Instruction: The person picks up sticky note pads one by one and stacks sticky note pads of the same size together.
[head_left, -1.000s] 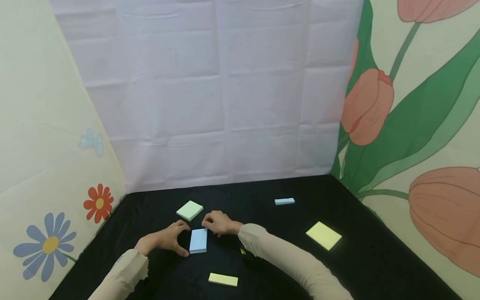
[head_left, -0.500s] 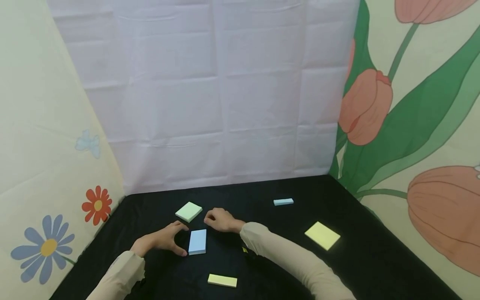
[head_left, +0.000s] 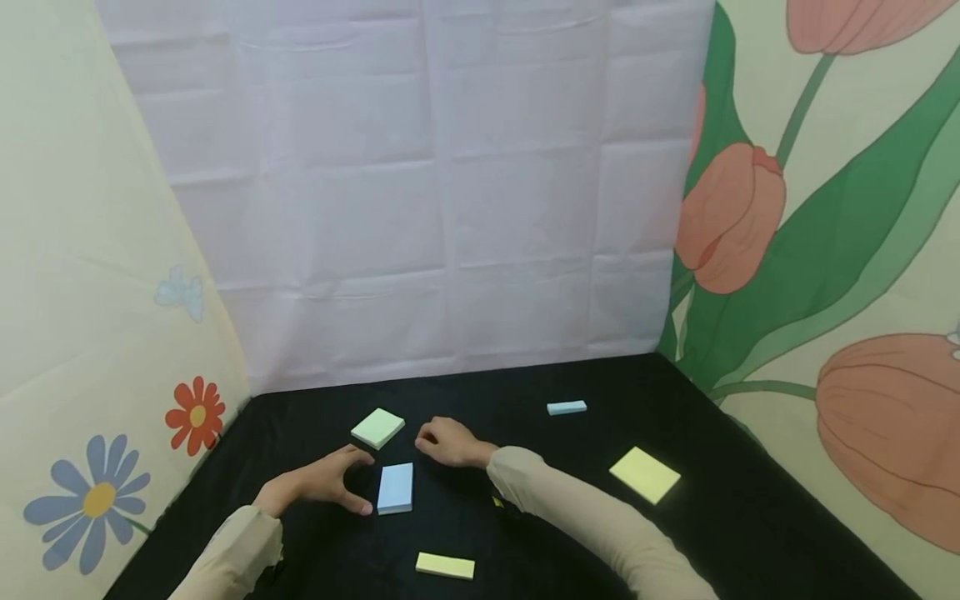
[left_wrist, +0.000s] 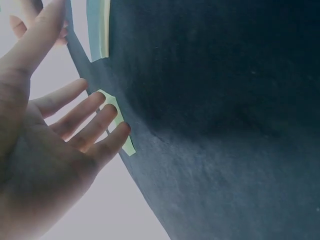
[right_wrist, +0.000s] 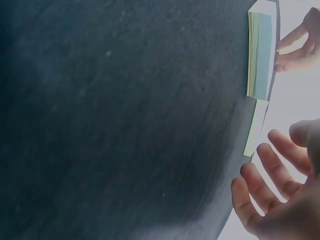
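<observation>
A blue sticky-note pad (head_left: 395, 488) lies on the black cloth in front of me. The wrist views show yellowish layers under the blue in this stack (right_wrist: 260, 55). My left hand (head_left: 324, 482) is just left of it, thumb and fingers spread apart, not touching it. Beyond the pad and to its right, my right hand (head_left: 452, 442) holds nothing; its fingers look loosely bent in the right wrist view. A pale green square pad (head_left: 378, 427) lies behind the blue one, near both hands.
A narrow yellow pad (head_left: 446, 566) lies at the front. To the right are a larger yellow pad (head_left: 645, 475) and, farther back, a narrow light-blue pad (head_left: 566, 407). A small yellow bit (head_left: 498, 502) shows under the right sleeve. A white cloth (head_left: 450, 208) hangs behind.
My right hand has drawn away from the blue pad, to the right. My left hand has shifted slightly left, widening its gap. The pads stay where they were.
</observation>
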